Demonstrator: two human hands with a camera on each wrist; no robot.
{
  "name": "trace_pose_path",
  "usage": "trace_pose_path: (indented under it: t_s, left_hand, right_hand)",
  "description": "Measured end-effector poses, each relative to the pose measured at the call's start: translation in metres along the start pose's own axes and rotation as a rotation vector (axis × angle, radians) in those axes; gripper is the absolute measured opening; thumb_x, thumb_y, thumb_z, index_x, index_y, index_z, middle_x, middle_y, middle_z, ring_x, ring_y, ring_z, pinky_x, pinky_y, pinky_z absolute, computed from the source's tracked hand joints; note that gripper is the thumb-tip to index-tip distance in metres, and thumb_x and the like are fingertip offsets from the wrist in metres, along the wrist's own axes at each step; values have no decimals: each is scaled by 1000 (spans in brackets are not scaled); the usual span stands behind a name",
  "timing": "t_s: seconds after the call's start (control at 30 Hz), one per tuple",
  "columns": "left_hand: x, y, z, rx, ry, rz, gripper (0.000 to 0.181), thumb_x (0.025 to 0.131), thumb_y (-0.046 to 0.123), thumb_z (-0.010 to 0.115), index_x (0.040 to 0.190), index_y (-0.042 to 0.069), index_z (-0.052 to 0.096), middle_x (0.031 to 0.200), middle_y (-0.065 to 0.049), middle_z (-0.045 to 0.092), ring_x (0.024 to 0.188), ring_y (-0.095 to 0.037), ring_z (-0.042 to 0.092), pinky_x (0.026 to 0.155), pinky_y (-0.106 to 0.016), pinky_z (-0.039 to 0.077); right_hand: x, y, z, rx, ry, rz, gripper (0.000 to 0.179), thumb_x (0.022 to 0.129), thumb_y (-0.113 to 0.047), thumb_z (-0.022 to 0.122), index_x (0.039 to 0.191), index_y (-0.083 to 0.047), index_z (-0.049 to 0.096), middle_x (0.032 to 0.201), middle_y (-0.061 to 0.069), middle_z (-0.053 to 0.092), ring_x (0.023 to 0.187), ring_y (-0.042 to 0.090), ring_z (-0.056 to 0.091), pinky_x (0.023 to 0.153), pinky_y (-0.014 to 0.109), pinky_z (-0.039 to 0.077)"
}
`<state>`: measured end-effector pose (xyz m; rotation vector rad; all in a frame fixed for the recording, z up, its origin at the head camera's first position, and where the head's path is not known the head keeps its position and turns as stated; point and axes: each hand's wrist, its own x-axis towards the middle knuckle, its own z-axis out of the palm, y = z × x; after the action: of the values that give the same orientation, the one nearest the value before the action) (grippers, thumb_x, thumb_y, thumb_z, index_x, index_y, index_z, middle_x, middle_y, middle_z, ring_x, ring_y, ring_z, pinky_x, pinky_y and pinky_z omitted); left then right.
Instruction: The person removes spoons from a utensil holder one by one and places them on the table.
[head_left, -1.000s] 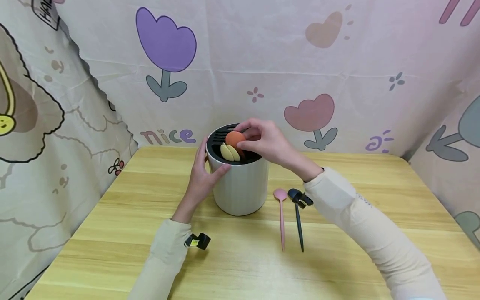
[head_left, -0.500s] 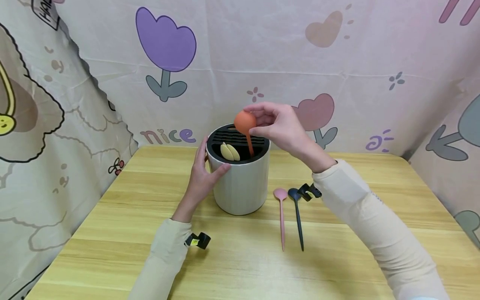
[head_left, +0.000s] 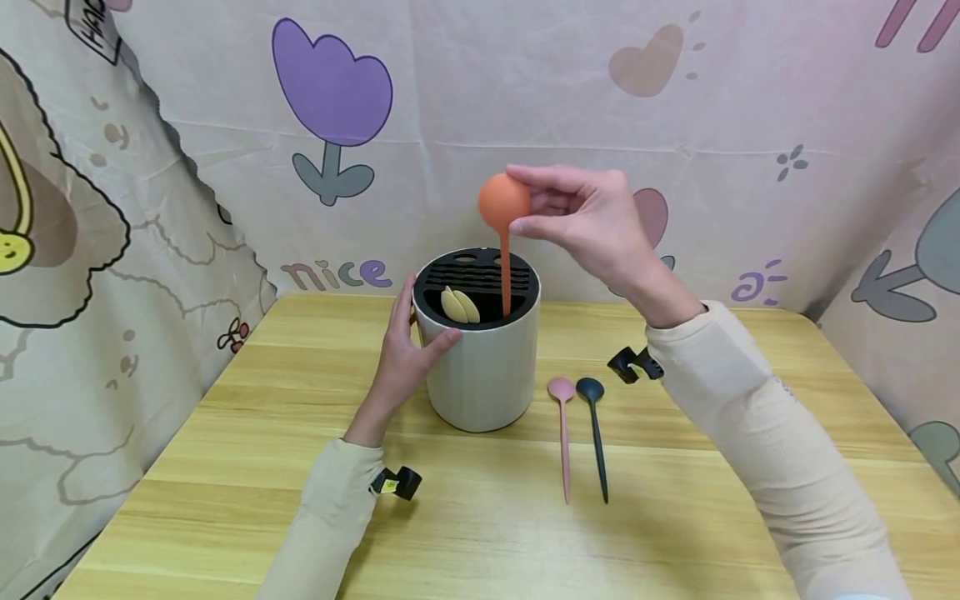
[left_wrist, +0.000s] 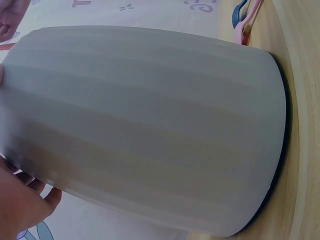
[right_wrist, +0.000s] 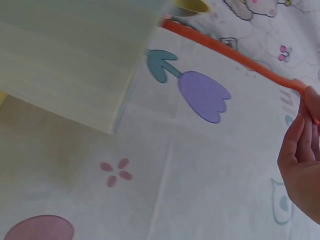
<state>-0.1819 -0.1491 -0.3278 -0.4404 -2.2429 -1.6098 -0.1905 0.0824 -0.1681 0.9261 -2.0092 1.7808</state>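
Note:
A round white utensil holder (head_left: 482,375) with a black slotted top stands upright on the table. My left hand (head_left: 405,358) grips its left side near the rim, thumb in front and fingers round the back; in the left wrist view those fingers (left_wrist: 52,197) curl along the wall. Above the holder, my right hand (head_left: 592,217) pinches an orange spoon (head_left: 501,200) by its round head. The handle points down, its lower end within the front opening. Beside it, a pale yellow two-part utensil head (head_left: 459,306) pokes out of the same opening.
Right of the holder, a pink spoon (head_left: 561,392) and a dark blue spoon (head_left: 591,390) lie side by side on the wooden table (head_left: 480,533), handles toward me. A printed cloth (head_left: 465,92) hangs behind the table and along both sides.
My right hand has lifted the orange spoon up and slightly right, so more of its handle shows above the holder. The left hand keeps its place on the holder.

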Motion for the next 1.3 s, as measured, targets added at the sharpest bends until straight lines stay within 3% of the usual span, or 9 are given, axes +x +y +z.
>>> trace_pose_path:
  t_s: [0.23, 0.4, 0.6, 0.87, 1.3]
  left_hand:
    - [0, 0, 0, 2, 2, -8, 122, 69, 82, 58, 155, 7, 14, 158, -11, 17, 142, -24, 21, 114, -47, 21]
    - [0, 0, 0, 0, 2, -1, 122, 70, 81, 58, 155, 6, 14, 158, -11, 16, 143, -25, 20, 114, -48, 21]
    - [0, 0, 0, -11, -1, 2, 121, 71, 80, 60, 155, 6, 14, 159, -11, 16, 143, -25, 20, 114, -48, 20]
    - [-1, 0, 0, -7, 0, 3, 120, 71, 79, 61, 155, 7, 15, 158, -12, 17, 142, -26, 21, 114, -48, 21]
    - [-1, 1, 1, -9, 8, -2, 122, 69, 81, 60, 155, 8, 14, 159, -11, 16, 143, -24, 20, 114, -47, 21]
  right_hand:
    - [7, -15, -8, 156, 80, -25, 53, 68, 28, 69, 118, 13, 62, 91, 8, 71, 80, 18, 69, 79, 28, 55]
    - [8, -24, -15, 148, 97, -66, 54, 68, 28, 70, 119, 10, 63, 96, 10, 71, 83, 22, 69, 80, 29, 55]
    - [6, -28, -22, 227, 91, 64, 53, 67, 26, 72, 117, 9, 65, 98, 14, 71, 85, 22, 69, 78, 28, 55]
    - [-12, -4, -35, 146, 50, 223, 53, 70, 19, 75, 120, 5, 66, 100, 11, 72, 90, 19, 69, 78, 24, 55]
    - [-56, 39, -51, 22, -68, 344, 55, 75, 10, 77, 127, 2, 62, 99, 3, 72, 90, 15, 68, 78, 25, 55]
